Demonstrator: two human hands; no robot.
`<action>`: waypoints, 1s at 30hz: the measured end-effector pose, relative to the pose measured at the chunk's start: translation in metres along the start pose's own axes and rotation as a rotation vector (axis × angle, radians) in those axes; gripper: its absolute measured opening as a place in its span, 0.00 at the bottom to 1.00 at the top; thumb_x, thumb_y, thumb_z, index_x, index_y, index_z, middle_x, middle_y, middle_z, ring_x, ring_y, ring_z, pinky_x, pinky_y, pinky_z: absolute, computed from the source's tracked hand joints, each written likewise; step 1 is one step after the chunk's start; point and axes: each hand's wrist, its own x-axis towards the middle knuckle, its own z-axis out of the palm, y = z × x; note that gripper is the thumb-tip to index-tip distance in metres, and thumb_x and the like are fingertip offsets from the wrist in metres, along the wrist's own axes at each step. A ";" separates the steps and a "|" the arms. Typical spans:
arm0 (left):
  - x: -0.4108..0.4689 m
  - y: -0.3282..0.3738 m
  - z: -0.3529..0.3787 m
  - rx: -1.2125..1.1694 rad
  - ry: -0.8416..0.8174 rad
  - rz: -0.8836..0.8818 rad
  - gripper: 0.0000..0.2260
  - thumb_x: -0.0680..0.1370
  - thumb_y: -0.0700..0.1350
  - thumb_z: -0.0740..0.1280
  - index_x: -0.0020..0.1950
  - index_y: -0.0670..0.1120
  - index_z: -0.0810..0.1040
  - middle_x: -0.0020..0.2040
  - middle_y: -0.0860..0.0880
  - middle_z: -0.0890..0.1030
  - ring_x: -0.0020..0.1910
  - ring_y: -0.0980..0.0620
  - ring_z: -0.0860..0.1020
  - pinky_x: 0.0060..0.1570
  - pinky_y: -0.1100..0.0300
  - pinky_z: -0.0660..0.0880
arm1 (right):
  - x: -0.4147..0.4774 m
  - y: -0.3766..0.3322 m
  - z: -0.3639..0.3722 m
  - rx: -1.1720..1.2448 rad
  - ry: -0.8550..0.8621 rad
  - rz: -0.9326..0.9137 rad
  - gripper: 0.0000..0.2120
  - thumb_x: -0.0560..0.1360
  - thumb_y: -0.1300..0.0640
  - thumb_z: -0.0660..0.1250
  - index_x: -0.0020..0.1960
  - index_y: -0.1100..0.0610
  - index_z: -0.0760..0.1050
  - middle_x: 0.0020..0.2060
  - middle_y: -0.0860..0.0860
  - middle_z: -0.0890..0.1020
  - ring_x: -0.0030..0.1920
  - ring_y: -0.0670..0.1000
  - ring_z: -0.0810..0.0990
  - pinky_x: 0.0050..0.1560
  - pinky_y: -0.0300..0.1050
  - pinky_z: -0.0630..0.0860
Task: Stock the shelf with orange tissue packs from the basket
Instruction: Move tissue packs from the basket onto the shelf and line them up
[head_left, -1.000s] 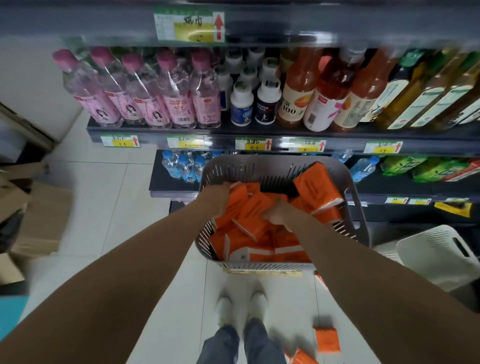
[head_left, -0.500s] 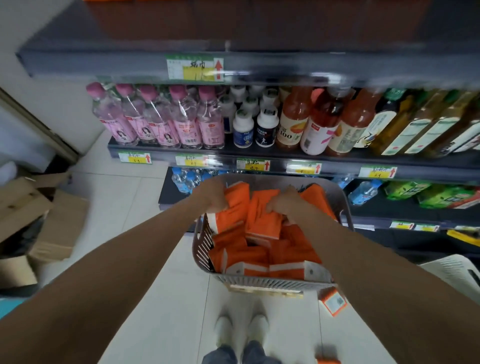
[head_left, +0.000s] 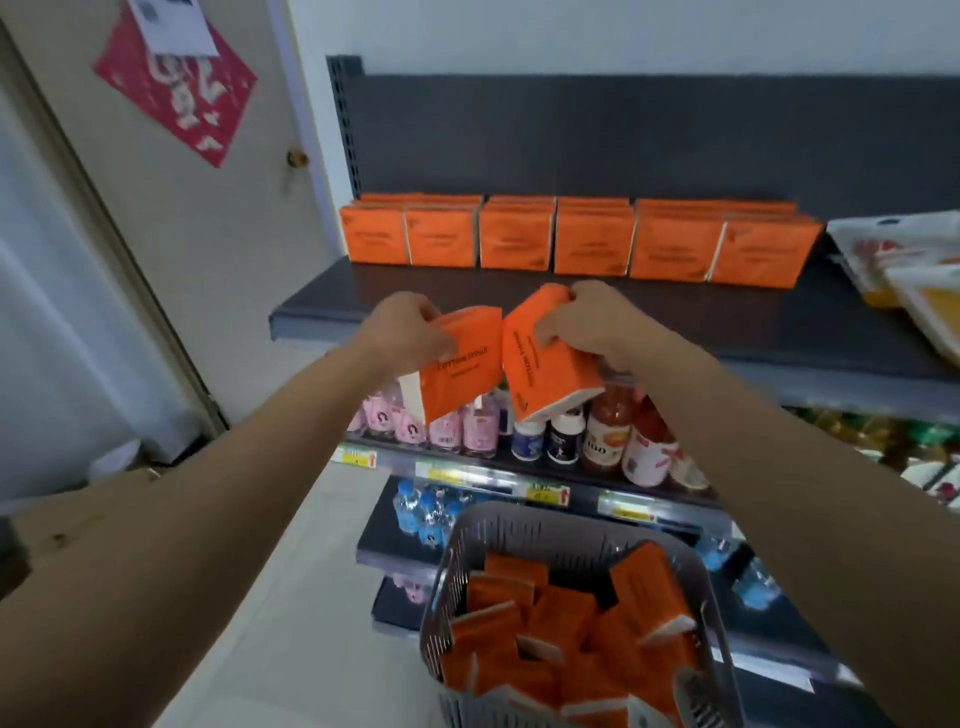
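My left hand (head_left: 404, 329) grips an orange tissue pack (head_left: 457, 371) and my right hand (head_left: 587, 319) grips a second orange pack (head_left: 545, 371). Both packs hang tilted, side by side, just in front of the dark top shelf (head_left: 675, 317). A row of several orange packs (head_left: 571, 239) stands along the back of that shelf. Below, the grey basket (head_left: 498, 545) holds several more orange packs (head_left: 561, 634) in a loose heap.
White and yellow packets (head_left: 914, 280) lie at the shelf's right end. Under the top shelf stand pink bottles (head_left: 441, 426), small white jars (head_left: 548, 441) and orange drink bottles (head_left: 634, 441). A door (head_left: 171, 218) with a red poster is at the left.
Both hands have lifted out of the basket, each with one orange pack, up to the top shelf. My view has tilted upward from the basket to that shelf.
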 end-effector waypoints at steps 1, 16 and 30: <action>0.003 0.003 -0.011 -0.027 0.028 0.015 0.12 0.69 0.39 0.69 0.52 0.42 0.78 0.46 0.45 0.78 0.42 0.49 0.74 0.34 0.61 0.68 | 0.005 -0.011 -0.005 0.034 0.026 -0.037 0.17 0.67 0.59 0.72 0.55 0.60 0.73 0.52 0.58 0.79 0.51 0.58 0.79 0.54 0.53 0.78; 0.133 -0.050 -0.112 -0.093 0.182 0.025 0.23 0.73 0.28 0.60 0.66 0.45 0.73 0.66 0.41 0.72 0.61 0.41 0.73 0.53 0.53 0.73 | 0.105 -0.105 0.023 -0.297 0.340 -0.327 0.21 0.71 0.67 0.64 0.64 0.59 0.67 0.60 0.58 0.74 0.59 0.59 0.75 0.58 0.50 0.72; 0.270 -0.122 -0.111 0.040 0.018 0.092 0.22 0.74 0.29 0.61 0.64 0.46 0.72 0.63 0.37 0.71 0.51 0.40 0.77 0.39 0.58 0.75 | 0.205 -0.138 0.100 -0.539 0.160 -0.250 0.23 0.74 0.69 0.62 0.66 0.53 0.70 0.64 0.51 0.76 0.65 0.54 0.73 0.67 0.50 0.68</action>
